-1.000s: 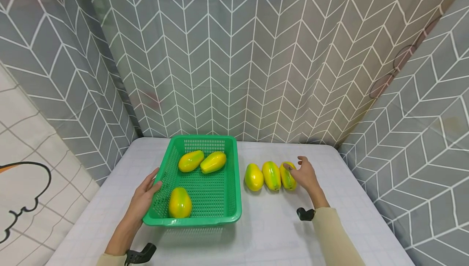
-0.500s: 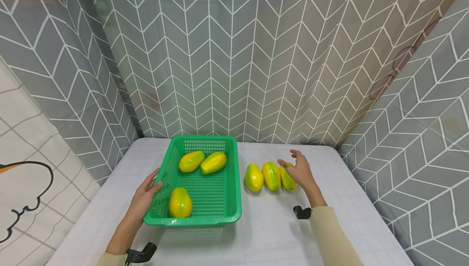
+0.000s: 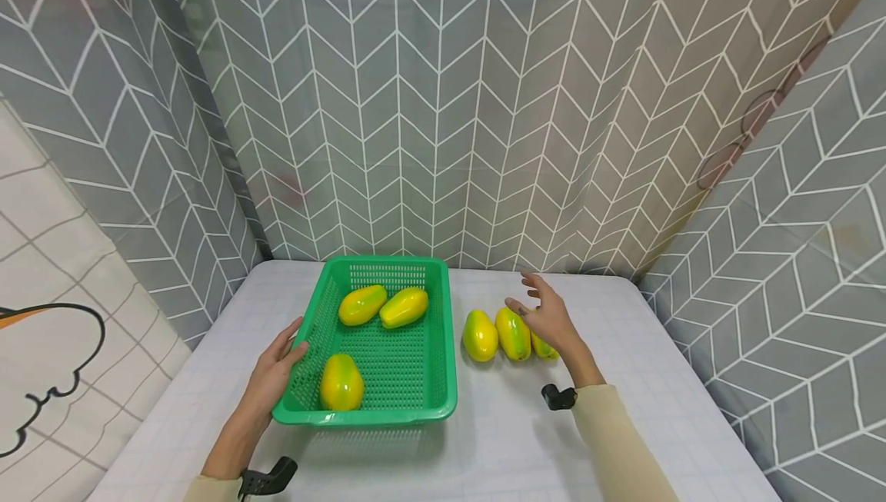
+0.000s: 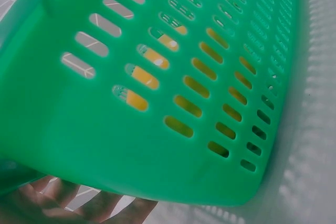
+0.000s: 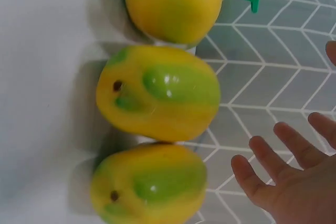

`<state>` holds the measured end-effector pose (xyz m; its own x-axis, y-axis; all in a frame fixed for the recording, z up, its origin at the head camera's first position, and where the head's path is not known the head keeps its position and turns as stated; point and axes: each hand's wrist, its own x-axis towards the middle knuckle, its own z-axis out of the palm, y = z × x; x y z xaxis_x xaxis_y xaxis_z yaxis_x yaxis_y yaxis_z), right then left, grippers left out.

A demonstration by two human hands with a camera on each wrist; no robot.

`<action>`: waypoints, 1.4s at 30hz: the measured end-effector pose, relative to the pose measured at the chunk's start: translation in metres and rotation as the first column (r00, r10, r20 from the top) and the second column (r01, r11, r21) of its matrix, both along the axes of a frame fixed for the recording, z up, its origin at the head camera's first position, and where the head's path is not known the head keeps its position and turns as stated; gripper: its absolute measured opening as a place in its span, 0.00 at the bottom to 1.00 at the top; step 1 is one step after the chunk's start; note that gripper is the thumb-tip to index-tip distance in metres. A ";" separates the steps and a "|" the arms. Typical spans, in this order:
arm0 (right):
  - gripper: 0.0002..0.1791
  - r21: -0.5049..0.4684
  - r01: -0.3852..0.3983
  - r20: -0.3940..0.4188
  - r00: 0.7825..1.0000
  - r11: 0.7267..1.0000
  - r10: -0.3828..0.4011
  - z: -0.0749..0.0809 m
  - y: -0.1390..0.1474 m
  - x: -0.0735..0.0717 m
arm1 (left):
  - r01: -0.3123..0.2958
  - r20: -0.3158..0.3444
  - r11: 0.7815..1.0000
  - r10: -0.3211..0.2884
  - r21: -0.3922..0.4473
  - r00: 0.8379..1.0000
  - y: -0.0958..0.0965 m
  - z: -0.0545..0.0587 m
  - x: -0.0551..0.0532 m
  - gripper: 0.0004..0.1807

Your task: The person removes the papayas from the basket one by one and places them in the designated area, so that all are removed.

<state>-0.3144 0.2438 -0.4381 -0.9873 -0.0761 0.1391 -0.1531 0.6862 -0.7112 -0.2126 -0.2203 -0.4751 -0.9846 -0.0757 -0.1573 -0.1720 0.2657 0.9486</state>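
Note:
My left hand (image 3: pixel 268 375) holds the left wall of a green plastic basket (image 3: pixel 438 364), thumb over the rim and fingers along the outside. In the left wrist view, those fingers (image 4: pixel 100 205) show past the edge of the slotted wall (image 4: pixel 79 124). Inside the basket lie three yellow-green papayas, two at the back and one papaya (image 3: pixel 341 383) at the front left. Three more stand in a row on the table: a left papaya (image 3: pixel 480 335), a middle papaya (image 5: pixel 157 93) and a right papaya (image 5: pixel 152 184). Above the last two hovers my right hand (image 3: pixel 550 317), fingers spread and holding nothing.
A white cloth covers the table (image 3: pixel 498 440). Grey chevron-patterned curtains (image 3: pixel 443 118) hang behind and to the right, and a white printed cloth (image 3: pixel 55 271) is at the left. Each wrist carries a black camera mount.
My right hand has moved left from the right papaya toward the middle one, staying spread. The left hand, basket and papayas have stayed in place.

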 end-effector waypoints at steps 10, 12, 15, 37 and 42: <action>0.40 -0.013 -0.132 -0.100 0.986 0.991 0.130 0.014 -0.024 0.007 | -0.002 0.001 1.000 0.002 -0.015 1.000 0.000 0.000 -0.001 0.35; 0.39 -0.021 -0.153 -0.112 0.982 0.988 0.150 0.015 -0.030 0.007 | -0.003 0.002 1.000 0.003 -0.015 1.000 0.000 0.000 -0.001 0.35; 0.39 -0.037 -0.186 -0.124 0.976 0.982 0.180 0.017 -0.037 0.008 | -0.003 0.002 1.000 0.003 -0.009 1.000 0.000 0.000 -0.001 0.35; 0.38 -0.068 -0.310 -0.146 0.943 0.948 0.298 0.027 -0.086 0.011 | 0.001 -0.003 1.000 -0.001 0.010 1.000 0.000 -0.001 -0.001 0.35; 0.37 -0.069 -0.346 -0.179 0.927 0.936 0.330 0.028 -0.096 0.010 | 0.001 -0.004 1.000 -0.001 0.014 1.000 0.000 0.000 -0.001 0.36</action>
